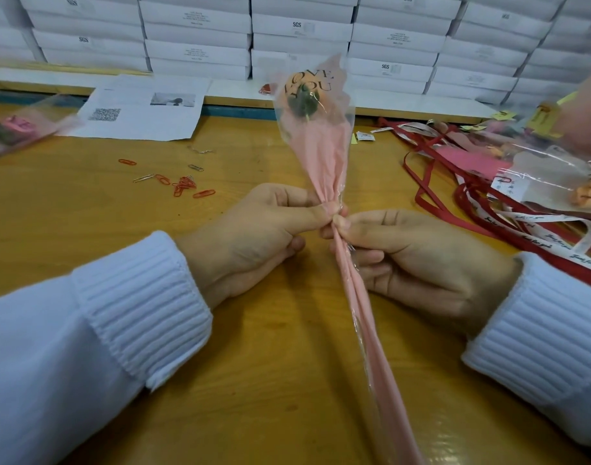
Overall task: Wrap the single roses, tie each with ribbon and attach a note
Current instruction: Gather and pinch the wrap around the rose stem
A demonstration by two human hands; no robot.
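Tabletop (126, 236), hands (253, 229) (418, 260) thumb-to-thumb around wrapper (317, 156).

Wooden worktable (253, 364), strewn with red and silver paper clips (183, 187), a printed sheet with a QR code (143, 109) lay towards the back, one cellophane-wrapped rose (15, 129) at the left edge, a tangle of red and white ribbons (455, 182) on the right, more bagged roses (555, 176) over them, yellow note tags (503, 114) just behind.

Bright even light, soft shadows, blurred warped edges
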